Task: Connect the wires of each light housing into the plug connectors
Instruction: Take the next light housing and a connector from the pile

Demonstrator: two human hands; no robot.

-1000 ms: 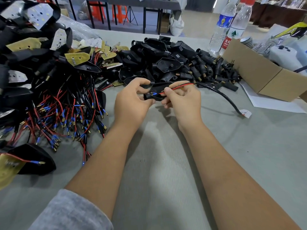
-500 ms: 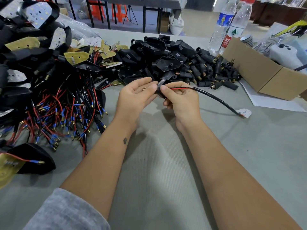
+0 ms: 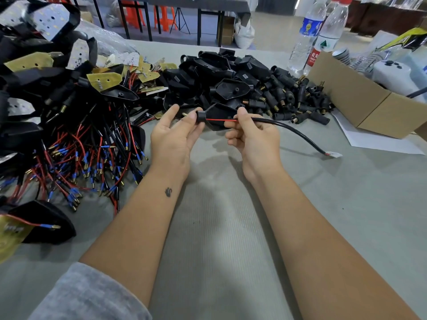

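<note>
Above the table's middle I hold a black light housing. My left hand lies palm up, and its fingertips pinch the housing's round neck, where a brass wire tip pokes out to the left. My right hand pinches the black cable and its red wire against the housing's right end. The cable trails right down to the table and ends in a white tag. A heap of black plug connectors with brass ends lies behind my hands.
Finished housings with red and black wires are piled at the left. Empty black housings are heaped at the back centre. A cardboard box and two water bottles stand at the right, with white paper under the box.
The housing has turned so its neck points left, and the red wire now lies straight across it. My left palm has rolled upward. My hands have spread slightly apart.
</note>
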